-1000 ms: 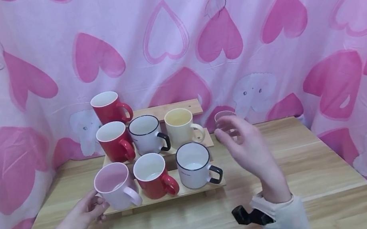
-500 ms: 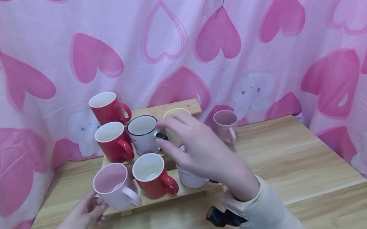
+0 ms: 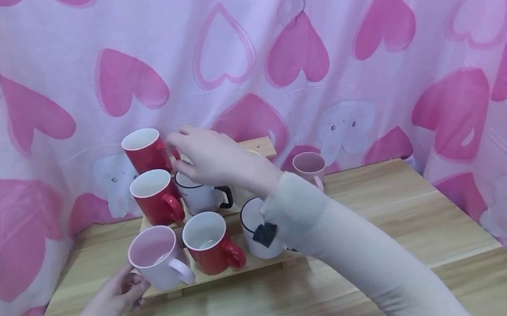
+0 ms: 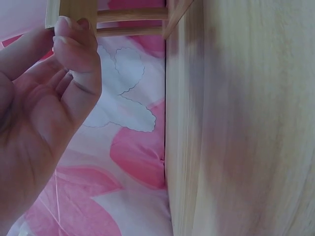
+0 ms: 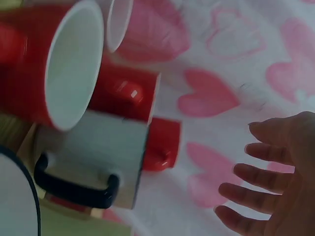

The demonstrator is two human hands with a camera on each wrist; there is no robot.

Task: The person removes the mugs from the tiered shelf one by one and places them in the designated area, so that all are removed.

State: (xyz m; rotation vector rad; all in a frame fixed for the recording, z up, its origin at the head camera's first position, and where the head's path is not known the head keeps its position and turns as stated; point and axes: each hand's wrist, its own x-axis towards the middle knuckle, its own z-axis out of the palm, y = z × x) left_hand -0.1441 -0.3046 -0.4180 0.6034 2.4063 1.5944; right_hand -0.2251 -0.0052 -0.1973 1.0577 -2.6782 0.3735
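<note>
My left hand (image 3: 108, 299) stays at the left end of the wooden tiered rack (image 3: 246, 265); in the left wrist view its fingertips pinch the end of a shelf board (image 4: 78, 12). Right beside it, a pale pink mug (image 3: 163, 268) stands on the lowest tier. My right hand (image 3: 212, 153) reaches over the rack with its fingers by the handle of the red mug (image 3: 147, 156) on the top tier, covering part of that handle. Extended fingers with nothing between them show on the right hand (image 5: 275, 172) in the right wrist view.
A red mug (image 3: 210, 257) and a black-rimmed white mug (image 3: 260, 243) share the lowest tier. The middle tier bears another red mug (image 3: 155, 205), a black-handled white mug (image 3: 200, 199) and a mostly hidden yellow mug. A pink mug (image 3: 310, 170) stands right of the rack.
My right hand has moved left from in front of the pink mug at the back right, across the rack, to the top red mug. My left hand has stayed put.
</note>
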